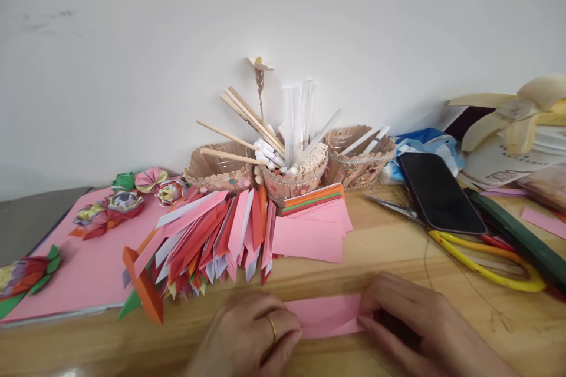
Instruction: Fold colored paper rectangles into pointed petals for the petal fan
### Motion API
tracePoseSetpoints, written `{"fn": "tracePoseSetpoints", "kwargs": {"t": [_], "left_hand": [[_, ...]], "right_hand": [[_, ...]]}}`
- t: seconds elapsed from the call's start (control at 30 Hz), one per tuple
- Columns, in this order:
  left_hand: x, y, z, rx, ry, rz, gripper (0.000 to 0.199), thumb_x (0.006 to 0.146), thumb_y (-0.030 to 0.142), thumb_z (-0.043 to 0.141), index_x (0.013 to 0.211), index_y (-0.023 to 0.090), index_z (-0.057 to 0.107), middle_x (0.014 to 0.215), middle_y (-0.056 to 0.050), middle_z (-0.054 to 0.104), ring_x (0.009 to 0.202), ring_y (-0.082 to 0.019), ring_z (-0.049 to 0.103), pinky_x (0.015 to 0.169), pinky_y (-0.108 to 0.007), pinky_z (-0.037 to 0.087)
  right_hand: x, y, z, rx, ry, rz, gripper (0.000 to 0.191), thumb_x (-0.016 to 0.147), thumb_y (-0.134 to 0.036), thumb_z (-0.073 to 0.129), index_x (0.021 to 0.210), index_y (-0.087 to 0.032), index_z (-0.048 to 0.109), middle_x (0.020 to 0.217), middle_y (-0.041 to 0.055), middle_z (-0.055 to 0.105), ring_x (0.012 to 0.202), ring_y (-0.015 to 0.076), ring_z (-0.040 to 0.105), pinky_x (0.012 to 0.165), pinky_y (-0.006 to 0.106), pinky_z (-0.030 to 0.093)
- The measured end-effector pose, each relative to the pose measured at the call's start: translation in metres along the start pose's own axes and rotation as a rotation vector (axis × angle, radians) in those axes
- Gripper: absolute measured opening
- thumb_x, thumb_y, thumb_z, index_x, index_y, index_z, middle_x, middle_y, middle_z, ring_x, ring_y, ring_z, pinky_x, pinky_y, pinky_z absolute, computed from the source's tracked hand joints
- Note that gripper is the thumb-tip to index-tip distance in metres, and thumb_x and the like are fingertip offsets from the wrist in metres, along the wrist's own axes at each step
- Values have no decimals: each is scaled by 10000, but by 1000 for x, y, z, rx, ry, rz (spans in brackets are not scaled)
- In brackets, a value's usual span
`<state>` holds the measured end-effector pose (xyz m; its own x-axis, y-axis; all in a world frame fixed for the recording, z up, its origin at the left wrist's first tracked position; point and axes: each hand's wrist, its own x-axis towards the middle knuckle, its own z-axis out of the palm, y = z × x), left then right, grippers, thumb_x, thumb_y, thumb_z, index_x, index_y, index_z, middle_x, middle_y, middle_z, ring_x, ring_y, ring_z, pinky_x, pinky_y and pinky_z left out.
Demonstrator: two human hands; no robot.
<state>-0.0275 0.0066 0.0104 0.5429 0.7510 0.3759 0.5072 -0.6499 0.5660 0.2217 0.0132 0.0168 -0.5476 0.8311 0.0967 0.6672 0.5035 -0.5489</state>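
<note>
On our L hand [254,333] we wear a thin, plain gold-col. ring [272,328] round 1 finger [285,321], w/ R hand [409,318] bare.

Exposure's moderate, light soft and diffuse; can't pin the source. Wall [375,29] is palest around the middle, greyer toward the top corners. Small glare patch on the tabletop [101,344], bottom-left edge. Dark shadow pocket under the right hand [415,318]. Both it and the left hand [252,330] look soft, probably motion blur. Wide-angle stretch at the sides: paper flower [29,275] far left and banana peel [522,121] far right look smeared. Wall marks [50,20] fuzzy.
</note>
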Motion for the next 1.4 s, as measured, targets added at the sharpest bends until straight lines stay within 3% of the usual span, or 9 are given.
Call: {"fn": "tracePoseSetpoints", "kwargs": {"t": [0.23, 0.43, 0.7, 1.13, 1.4], "left_hand": [[-3, -7, 2, -6, -81, -155, 162, 834, 97, 478, 854, 218, 584, 719, 47, 666, 620, -98, 627, 574, -160, 459], [-6, -8, 6, 57, -93, -200, 177, 814, 120, 479, 906, 233, 579, 733, 51, 662, 626, -111, 638, 597, -181, 485], [-1, -4, 4, 82, -130, -288, 127, 776, 119, 474, 781, 231, 534, 613, 78, 630, 490, -89, 594, 458, -156, 421], [-2, -6, 7, 154, -83, -173, 151, 785, 106, 408, 774, 224, 502, 593, 76, 576, 482, -81, 562, 471, -168, 409], [-3, -5, 8, 173, -91, -172, 140, 787, 90, 437, 775, 213, 503, 615, 58, 584, 511, -100, 567, 491, -188, 404]], "right_hand": [[2, 1, 10, -152, 89, 23, 185, 905, -242, 462, 732, -234, 529, 667, -6, 622, 573, 137, 609, 502, 226, 464], [2, -1, 16, -187, 211, -9, 197, 911, -242, 424, 745, -245, 530, 624, -19, 615, 518, 133, 612, 459, 223, 470], [8, -3, 16, -204, 279, -12, 246, 936, -277, 389, 749, -256, 546, 614, -26, 635, 508, 132, 630, 453, 215, 487], [3, 4, 21, -209, 162, 59, 263, 961, -321, 389, 749, -252, 527, 654, -21, 631, 561, 141, 635, 490, 227, 483], [3, -1, 20, -233, 186, 55, 292, 976, -307, 355, 739, -245, 514, 648, -19, 620, 562, 137, 631, 499, 232, 484]]}}
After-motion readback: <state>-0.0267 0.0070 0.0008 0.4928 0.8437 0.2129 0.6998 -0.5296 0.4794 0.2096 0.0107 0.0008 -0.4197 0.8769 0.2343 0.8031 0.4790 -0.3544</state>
